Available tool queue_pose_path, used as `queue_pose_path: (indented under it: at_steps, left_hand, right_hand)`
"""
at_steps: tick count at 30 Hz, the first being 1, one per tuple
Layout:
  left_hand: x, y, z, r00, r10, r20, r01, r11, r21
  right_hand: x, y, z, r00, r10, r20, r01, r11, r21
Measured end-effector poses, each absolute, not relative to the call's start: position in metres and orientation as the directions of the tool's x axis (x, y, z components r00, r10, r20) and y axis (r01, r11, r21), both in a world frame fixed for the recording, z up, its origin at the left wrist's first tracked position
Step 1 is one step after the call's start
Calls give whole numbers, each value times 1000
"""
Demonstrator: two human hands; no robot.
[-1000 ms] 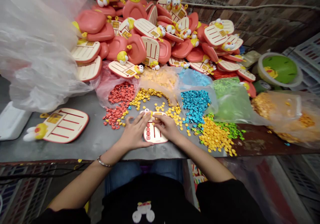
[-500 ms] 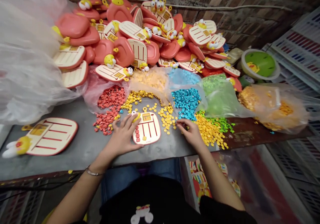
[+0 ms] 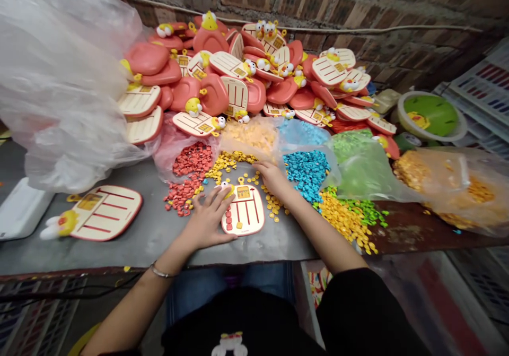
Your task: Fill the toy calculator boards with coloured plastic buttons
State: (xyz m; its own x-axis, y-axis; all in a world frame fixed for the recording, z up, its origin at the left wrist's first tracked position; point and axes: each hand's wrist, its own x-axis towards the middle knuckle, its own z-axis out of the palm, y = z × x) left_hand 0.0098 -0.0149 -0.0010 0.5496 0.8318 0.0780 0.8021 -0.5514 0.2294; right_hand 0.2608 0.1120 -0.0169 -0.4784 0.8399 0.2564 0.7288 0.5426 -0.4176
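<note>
Cream board point(image 3: 243, 213) lay lengthwise before us; our open left hand point(image 3: 205, 220) pressed its left edge, while our curled right hand point(image 3: 272, 178), its grip unclear, rested farther off by yellow beads point(image 3: 272, 205).

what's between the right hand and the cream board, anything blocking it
Nothing visible blocks it. The right hand sits just beyond the upper right corner of the cream board, with only a few loose yellow pieces scattered on the grey table beside that corner.
</note>
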Motion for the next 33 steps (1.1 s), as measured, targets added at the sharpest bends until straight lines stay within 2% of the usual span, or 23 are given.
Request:
queue_pose_path:
  at_steps: [3,7,11,14,17,21,24,28,33]
  left_hand:
    - [10,-15,-1,553,831,67,804,-553,218]
    - [9,-15,-1,558,828,61,802,-557,218]
    - [9,-15,-1,557,828,65,802,-556,217]
    - [9,-16,-1,556,828,67,802,-556,219]
    - [9,-16,-2,557,828,69,803,-558,211]
    - [10,-17,-1,552,831,70,804,-553,218]
    - [10,-17,-1,548,834,66,805,-548,230]
    - [10,-16,-3,549,832,74,800,-549,240]
    - [10,-16,-2,549,833,63,804,-547,233]
  right_hand:
    - [245,126,-18,-479,840,253,764,541,-350]
    - [227,146,-15,-482,860,169,822,511,-252]
    - [215,169,-6,-468,882,59,856,469,-217]
    - [214,175,4,-529,848,13,826,519,-222]
    - [222,160,10,-575,814,79,771,571,-283]
    - [246,121,8,-591,768,246,649,634,-421]
    - [262,93,4,-556,763,328,619,644,-450]
    - [264,68,-1,-595,744,303,573,657,-489]
    - [256,63,-6,-627,717,304,573,689,-444]
